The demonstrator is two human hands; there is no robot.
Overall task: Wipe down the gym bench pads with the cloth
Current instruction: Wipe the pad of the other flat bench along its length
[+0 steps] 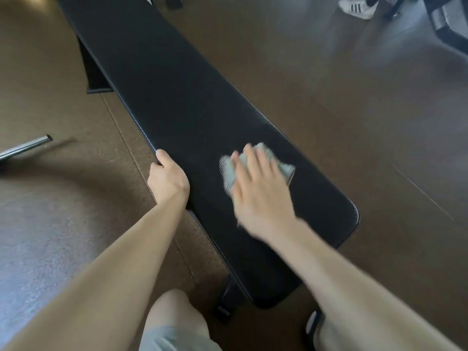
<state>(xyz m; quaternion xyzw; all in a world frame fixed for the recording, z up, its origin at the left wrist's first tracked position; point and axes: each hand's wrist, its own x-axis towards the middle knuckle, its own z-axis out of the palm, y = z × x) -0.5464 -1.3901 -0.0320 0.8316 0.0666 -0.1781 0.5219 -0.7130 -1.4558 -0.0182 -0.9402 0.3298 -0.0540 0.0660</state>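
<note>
Head view, only 1 cam. Right hand (258, 183) lies flat w/ fingers straight, pressing the cloth (285, 167) onto the bench (177, 92) pad; hand is motion-blurred. Cloth is a pale folded wad, mostly under the palm, edges poking out beyond the fingertips & to the hand's right, near the pad's close end. Left hand (167, 177) grips the pad's left edge, fingers curled over the side, thumb on top, just left of the wiping grip.

Risks, my read: cloth isn't pinched, only pressed, so a fast stroke could leave it behind or bunch it up; far end of pad is well beyond the grip, so it may get skipped w/o a step fwd.

Surface: black textured vinyl, matte. Room: brown floor, chrome bar (25, 148) on the floor to the left, white sneakers (358, 6) far beyond the grip.
</note>
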